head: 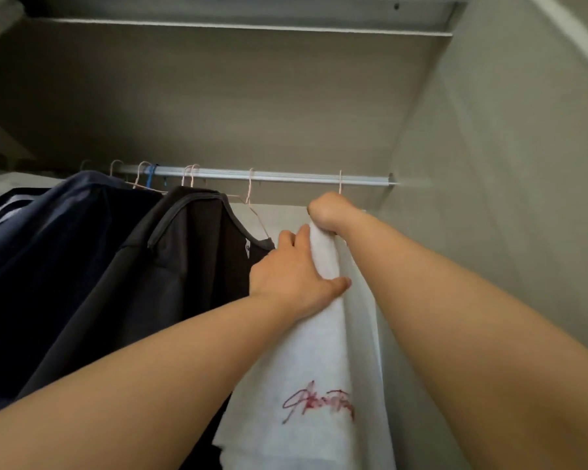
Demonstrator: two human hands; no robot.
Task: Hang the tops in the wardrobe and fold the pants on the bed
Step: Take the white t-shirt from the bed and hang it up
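step: white top (319,361) is being hung | right grip (330,212) is closed on hanger (340,183), which is hooked over rail (286,177) | left grip (292,276) is laid flat, fingers straight, on white top | hanger should be seated fully before release

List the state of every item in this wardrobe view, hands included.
white top, draped on its hanger, hanging down.
pink hanger, hook across the rail, neck held.
right hand, fist gripping the pink hanger.
left hand, fingers straight, resting on the white top.
black top, hung on the rail.
navy top, hung on the rail.
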